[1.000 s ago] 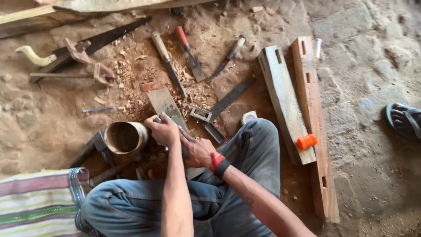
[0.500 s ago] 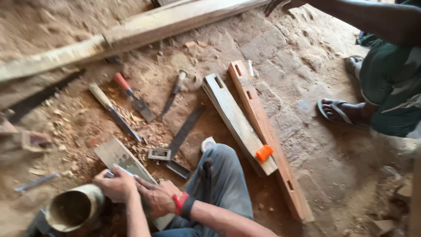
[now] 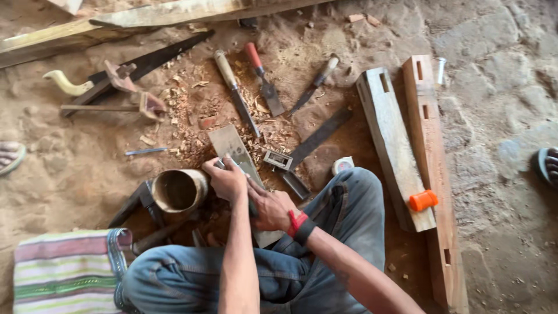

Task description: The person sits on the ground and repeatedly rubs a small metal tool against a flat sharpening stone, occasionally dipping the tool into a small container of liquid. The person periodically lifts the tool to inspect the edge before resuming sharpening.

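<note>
— Wood shavings point(image 3: 192, 110) lie thick on the dirt floor point(image 3: 500, 244) just beyond the knees, so some cutting looks done already. How far along, would you say?

— Partway, I'd judge. The flat board point(image 3: 229, 145) is pinned down right in front of the person, and both hands are on it. The two long beams point(image 3: 395, 145) toward the right edge of the floor have slots cut in them, with an orange thing point(image 3: 423, 200) lying on top.

— And the hands themselves?

— The left hand point(image 3: 228, 180) is curled tight over the near end of the board, fingers closed. The right hand point(image 3: 272, 209), just behind it, is wrapped round a dark handle; whether it's a chisel I cannot tell.

— What's nearby?

— A wooden cup point(image 3: 177, 190) touching the left side, chisels point(image 3: 264, 87) and a saw point(image 3: 151, 61) farther off, untouched.
</note>
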{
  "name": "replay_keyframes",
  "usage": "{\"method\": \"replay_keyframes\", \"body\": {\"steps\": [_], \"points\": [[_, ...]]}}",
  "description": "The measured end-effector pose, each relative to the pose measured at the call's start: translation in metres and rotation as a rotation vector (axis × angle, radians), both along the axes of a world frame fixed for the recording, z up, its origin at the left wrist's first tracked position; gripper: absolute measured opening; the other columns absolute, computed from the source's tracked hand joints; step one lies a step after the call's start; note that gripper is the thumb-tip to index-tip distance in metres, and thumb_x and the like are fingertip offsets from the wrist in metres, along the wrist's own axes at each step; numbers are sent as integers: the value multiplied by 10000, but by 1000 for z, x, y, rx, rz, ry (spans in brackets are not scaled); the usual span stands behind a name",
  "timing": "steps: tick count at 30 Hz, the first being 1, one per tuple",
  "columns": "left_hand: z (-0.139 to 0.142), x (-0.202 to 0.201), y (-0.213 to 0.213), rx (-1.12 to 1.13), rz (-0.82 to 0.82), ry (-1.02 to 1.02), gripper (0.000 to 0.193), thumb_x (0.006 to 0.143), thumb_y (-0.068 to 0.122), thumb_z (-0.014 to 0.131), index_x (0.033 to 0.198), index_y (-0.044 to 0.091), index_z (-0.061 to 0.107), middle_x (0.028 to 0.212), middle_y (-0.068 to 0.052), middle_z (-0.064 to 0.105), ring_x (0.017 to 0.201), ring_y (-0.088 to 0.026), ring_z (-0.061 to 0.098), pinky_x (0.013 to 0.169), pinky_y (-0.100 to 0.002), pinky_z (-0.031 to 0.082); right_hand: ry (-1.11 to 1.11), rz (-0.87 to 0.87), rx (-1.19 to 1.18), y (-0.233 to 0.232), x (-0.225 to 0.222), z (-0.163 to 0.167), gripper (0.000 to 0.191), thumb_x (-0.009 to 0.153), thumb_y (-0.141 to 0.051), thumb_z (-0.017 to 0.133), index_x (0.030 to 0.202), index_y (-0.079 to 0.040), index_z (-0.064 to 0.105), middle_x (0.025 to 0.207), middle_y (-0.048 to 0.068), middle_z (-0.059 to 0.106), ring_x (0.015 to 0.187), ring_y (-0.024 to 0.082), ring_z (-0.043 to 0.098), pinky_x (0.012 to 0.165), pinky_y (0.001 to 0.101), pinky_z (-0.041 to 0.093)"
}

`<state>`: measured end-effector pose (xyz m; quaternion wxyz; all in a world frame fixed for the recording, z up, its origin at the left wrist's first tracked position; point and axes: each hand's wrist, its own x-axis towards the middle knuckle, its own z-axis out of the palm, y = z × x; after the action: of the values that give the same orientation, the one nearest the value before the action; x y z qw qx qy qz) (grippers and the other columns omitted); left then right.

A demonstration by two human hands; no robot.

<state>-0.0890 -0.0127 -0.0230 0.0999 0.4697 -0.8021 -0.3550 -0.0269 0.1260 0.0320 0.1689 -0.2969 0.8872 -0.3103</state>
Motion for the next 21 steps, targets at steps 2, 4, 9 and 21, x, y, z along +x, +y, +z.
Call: {"method": "replay_keyframes", "body": {"steps": [2, 4, 9, 21], "points": [[7, 18, 7, 8, -27, 17, 315, 993, 406, 629, 1162, 154, 544, 1052, -177, 748, 934, -438, 715, 742, -578, 538, -18, 15, 2, 8, 14, 11, 1053, 709, -360, 808, 1587, -41, 323, 1563, 231, 447, 719, 437, 688, 654, 491, 563], [11, 60, 24, -62, -104, 122, 311, 992, 407, 625, 1134, 146, 531, 1096, -196, 734, 943, -437, 716, 726, -563, 555, -52, 23, -11, 23, 42, 22, 1079, 675, -338, 814, 1576, -24, 308, 1569, 255, 419, 721, 441, 691, 642, 494, 565], [5, 69, 32, -59, -61, 78, 314, 986, 418, 626, 1120, 149, 534, 1060, -188, 743, 910, -441, 724, 703, -565, 550, -75, -1, -43, 24, 47, 14, 1064, 642, -268, 764, 1584, -49, 321, 1598, 241, 414, 742, 424, 699, 631, 479, 571], [13, 82, 40, 43, -73, 37, 311, 985, 384, 634, 1125, 131, 517, 990, -176, 749, 810, -370, 767, 669, -493, 598, -153, -6, 19, 33, 63, 23, 1077, 663, -330, 802, 1575, -69, 293, 1609, 236, 375, 766, 446, 695, 618, 499, 574]]}}
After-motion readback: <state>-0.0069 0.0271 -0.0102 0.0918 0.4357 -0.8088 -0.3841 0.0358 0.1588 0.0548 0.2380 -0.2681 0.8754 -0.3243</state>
